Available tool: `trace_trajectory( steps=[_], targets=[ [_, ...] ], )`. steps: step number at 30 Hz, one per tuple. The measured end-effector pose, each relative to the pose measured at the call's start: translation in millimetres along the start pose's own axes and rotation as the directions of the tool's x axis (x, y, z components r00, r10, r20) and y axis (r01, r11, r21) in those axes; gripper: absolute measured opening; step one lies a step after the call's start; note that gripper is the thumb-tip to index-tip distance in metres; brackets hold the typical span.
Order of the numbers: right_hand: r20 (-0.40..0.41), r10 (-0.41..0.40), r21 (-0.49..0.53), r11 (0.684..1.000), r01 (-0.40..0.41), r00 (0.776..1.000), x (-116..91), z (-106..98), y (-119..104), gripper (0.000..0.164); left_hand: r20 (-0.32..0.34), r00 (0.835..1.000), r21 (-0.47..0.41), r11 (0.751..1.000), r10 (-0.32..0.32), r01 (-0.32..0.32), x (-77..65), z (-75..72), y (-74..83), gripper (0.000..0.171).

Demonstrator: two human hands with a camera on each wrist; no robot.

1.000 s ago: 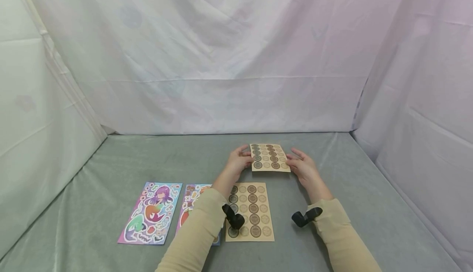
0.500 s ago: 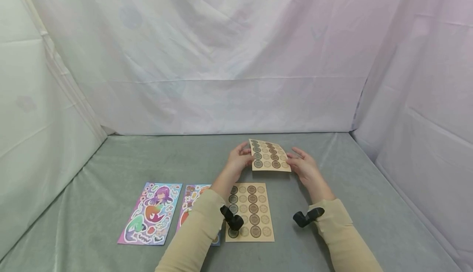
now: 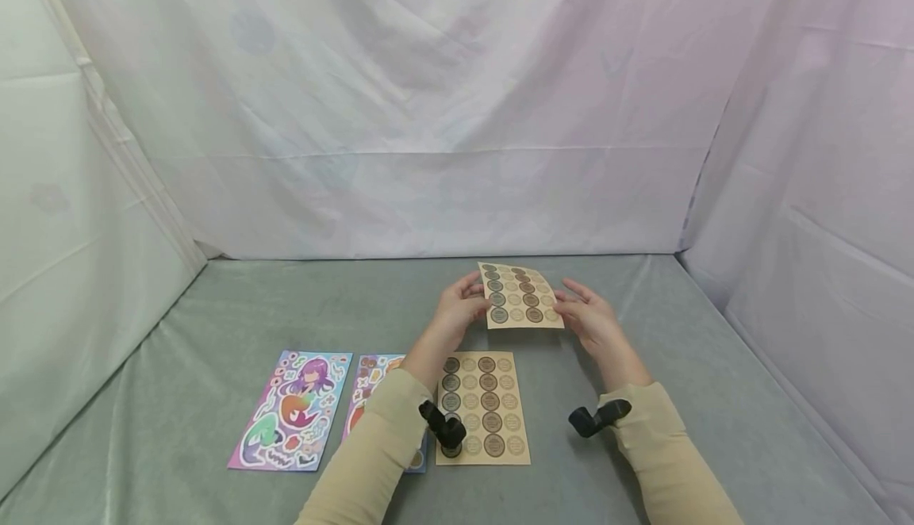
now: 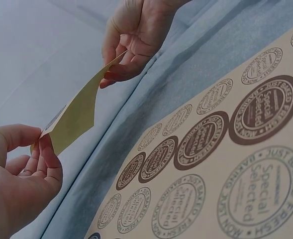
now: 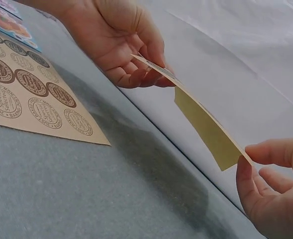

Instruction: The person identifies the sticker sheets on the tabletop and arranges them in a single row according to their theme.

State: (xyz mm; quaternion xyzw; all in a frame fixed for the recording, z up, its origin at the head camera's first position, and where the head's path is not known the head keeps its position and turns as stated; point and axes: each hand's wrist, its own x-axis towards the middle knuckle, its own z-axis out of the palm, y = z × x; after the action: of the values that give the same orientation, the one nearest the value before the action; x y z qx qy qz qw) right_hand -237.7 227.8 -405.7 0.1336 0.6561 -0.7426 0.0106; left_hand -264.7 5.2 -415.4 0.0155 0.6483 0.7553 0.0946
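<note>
Between both hands, raised off the table, is a tan sticker sheet [image 3: 523, 296] printed with rows of round brown and pale labels. My left hand [image 3: 457, 312] pinches its left edge between thumb and fingers. On the opposite edge, the right hand [image 3: 591, 320] pinches it the same way. The sheet bows slightly, and its plain yellowish back [image 5: 206, 132] shows in the right wrist view. A second tan sticker sheet [image 3: 510, 410] of the same print lies flat on the table, nearer the body, partly under the left forearm.
A mermaid sticker sheet [image 3: 294, 414] lies flat at the left. Beside it is another colourful sticker sheet [image 3: 362, 382], mostly hidden by the left sleeve [image 3: 382, 442]. Grey cloth covers the table [image 3: 178, 398]. White curtains [image 3: 443, 113] hang behind and at both sides.
The far edge of the held sticker sheet has risen, so the sheet tilts up and bows more. Both hands keep their pinch, nearly in place. The sheets on the table have not moved.
</note>
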Motion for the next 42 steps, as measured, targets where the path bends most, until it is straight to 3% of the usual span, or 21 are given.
trace_trajectory(
  steps=[21, 30, 42],
  targets=[
    [0.122, -0.003, 0.022, 1.000, 0.000, 0.993, -9, 1, -13, 0.072, 0.022, 0.999, -0.060, 0.997, 0.050, -0.049, -16.8, -7.0, 13.4, 0.067],
    [0.184, -0.034, -0.006, 0.999, 0.035, 0.982, -12, 0, -16, 0.072, 0.071, 0.997, -0.060, 0.998, 0.039, -0.034, -27.3, -12.9, 21.3, 0.069],
    [0.199, -0.021, -0.062, 0.997, 0.034, 0.980, -14, 2, -18, 0.073, 0.103, 0.990, -0.072, 0.994, 0.093, -0.086, -32.0, -17.8, 16.3, 0.069]
  ],
)
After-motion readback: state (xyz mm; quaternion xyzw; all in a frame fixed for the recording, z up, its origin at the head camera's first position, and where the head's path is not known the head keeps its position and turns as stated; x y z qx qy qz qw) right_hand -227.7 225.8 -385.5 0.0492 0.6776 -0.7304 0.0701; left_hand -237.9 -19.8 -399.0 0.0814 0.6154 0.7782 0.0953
